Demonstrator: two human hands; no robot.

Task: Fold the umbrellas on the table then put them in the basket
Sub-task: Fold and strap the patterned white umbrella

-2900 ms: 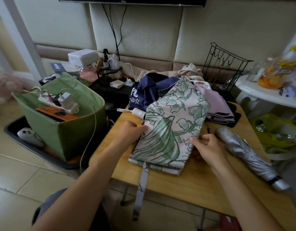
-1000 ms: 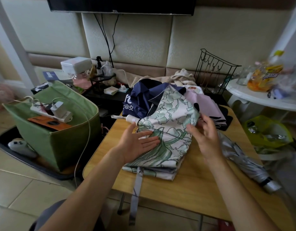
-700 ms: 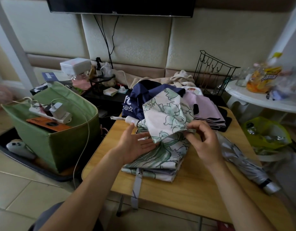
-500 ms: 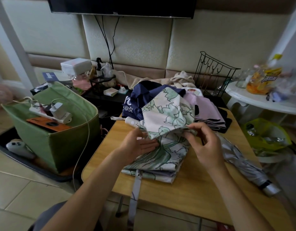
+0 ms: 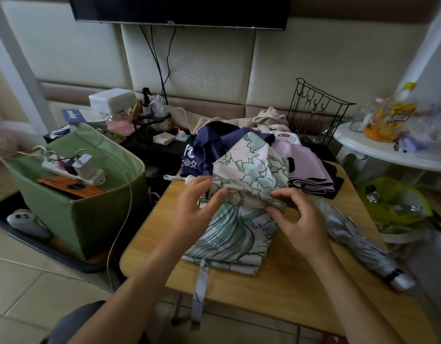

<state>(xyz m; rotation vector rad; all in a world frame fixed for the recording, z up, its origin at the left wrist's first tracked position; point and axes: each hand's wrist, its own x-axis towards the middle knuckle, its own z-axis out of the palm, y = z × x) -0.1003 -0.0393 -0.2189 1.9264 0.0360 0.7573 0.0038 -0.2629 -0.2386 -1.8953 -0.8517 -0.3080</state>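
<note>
Both hands work over the middle of the wooden table [image 5: 284, 289], forearms reaching in from the near edge. Left hand [image 5: 193, 209] is raised with the palm turned inward, thumb and fingertips pinching the left edge of a fold in the floral umbrella [image 5: 241, 204]. Right hand [image 5: 298, 219] sits opposite, thumb and forefinger pinching the right corner of the same fold, the other fingers loosely curled. The fold is lifted into a hump between the two hands, while the lower part of the canopy lies flat on the table and its grey strap [image 5: 199, 294] hangs over the near edge. Just right of the right hand lies a rolled silver umbrella [image 5: 363, 247], angled toward the table's near right corner. Behind the floral canopy, a navy umbrella [image 5: 202, 150] and a pink umbrella [image 5: 306, 165] lie in a heap at the far edge, partly hidden by the raised fold. Left of the table, on the floor, stands a green fabric basket [image 5: 90, 219] holding a power strip [image 5: 72, 170] and an orange flat object. A black wire rack [image 5: 313, 108] stands behind the heap.
</note>
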